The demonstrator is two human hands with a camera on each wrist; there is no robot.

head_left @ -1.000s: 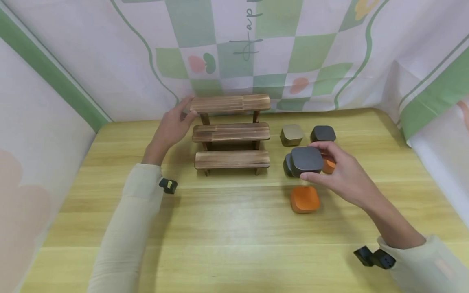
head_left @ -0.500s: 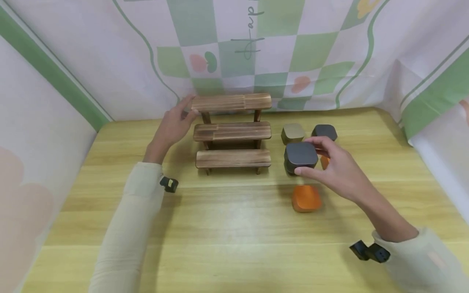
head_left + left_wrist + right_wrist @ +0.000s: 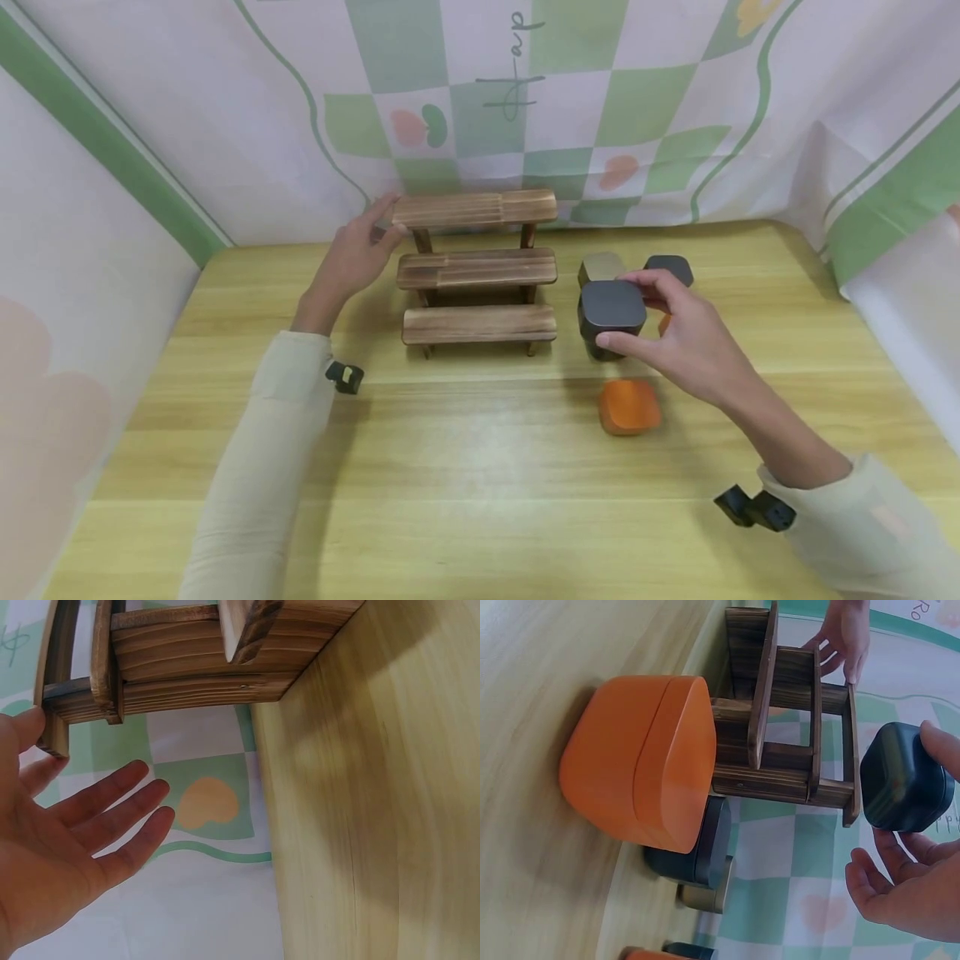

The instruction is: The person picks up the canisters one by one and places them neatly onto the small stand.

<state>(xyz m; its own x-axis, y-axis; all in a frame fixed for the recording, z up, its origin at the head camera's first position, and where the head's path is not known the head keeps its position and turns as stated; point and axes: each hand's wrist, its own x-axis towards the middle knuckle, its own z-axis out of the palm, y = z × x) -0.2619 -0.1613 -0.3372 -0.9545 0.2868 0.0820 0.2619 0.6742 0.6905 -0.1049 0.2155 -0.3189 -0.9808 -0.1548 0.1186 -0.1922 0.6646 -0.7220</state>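
Note:
My right hand point(image 3: 678, 337) holds a dark grey lidded tin point(image 3: 612, 305) with rounded corners, thumb on the near side and fingers on the far side. In the right wrist view this tin point(image 3: 900, 780) is up in the air, apart from the wooden stand. Below it, another dark tin point(image 3: 604, 352) on the table is mostly covered. At the left, my left hand point(image 3: 351, 260) pinches the left end of the top step of a three-step wooden stand point(image 3: 476, 268). The left wrist view shows thumb and forefinger at that end, the other fingers point(image 3: 124, 817) spread and free.
An orange tin point(image 3: 628, 408) stands nearest me on the wooden table point(image 3: 465, 483). Farther back are a gold tin point(image 3: 600, 267), a dark tin point(image 3: 670, 267) and a partly hidden orange one point(image 3: 664, 323). A patterned cloth point(image 3: 558, 108) hangs behind the stand.
My right hand has carried the dark tin slightly left and away from me, so it now overlaps the gold tin's front edge. The left hand keeps its hold on the stand.

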